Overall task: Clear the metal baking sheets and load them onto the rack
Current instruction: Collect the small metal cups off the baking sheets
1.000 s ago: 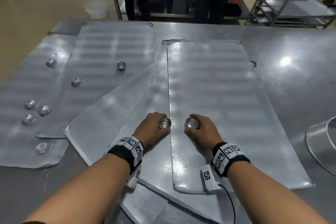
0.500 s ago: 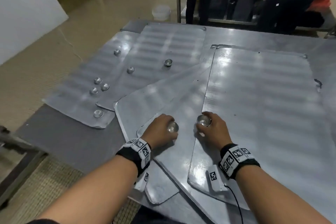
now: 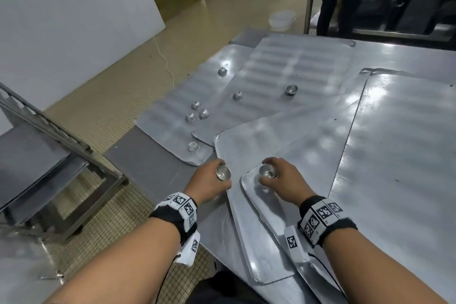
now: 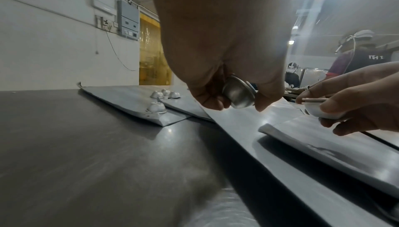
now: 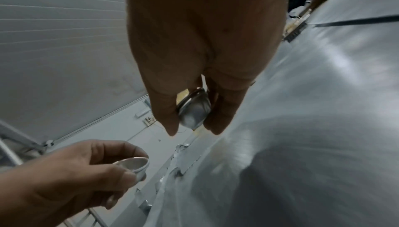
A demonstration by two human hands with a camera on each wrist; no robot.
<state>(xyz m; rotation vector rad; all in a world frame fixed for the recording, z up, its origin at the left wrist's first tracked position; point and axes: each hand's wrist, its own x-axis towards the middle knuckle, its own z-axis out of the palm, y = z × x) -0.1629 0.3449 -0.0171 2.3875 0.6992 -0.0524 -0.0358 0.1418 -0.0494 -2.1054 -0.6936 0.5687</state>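
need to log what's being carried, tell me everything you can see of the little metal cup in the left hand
The small metal cup is a shallow round tin of shiny, silvery metal with a thin rolled rim and a smooth, slightly tapered wall. It is empty as far as its open mouth shows. The left hand pinches it by the rim and wall between thumb and curled fingers, tilted, lifted clear of the table near the corner of a baking sheet. Nothing else touches it.

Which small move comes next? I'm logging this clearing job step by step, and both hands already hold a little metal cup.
Probably set both cups aside off the sheets. The left hand grips one small cup, the right hand another cup, and seven loose cups remain on the far baking sheets, so full hands likely need emptying first.
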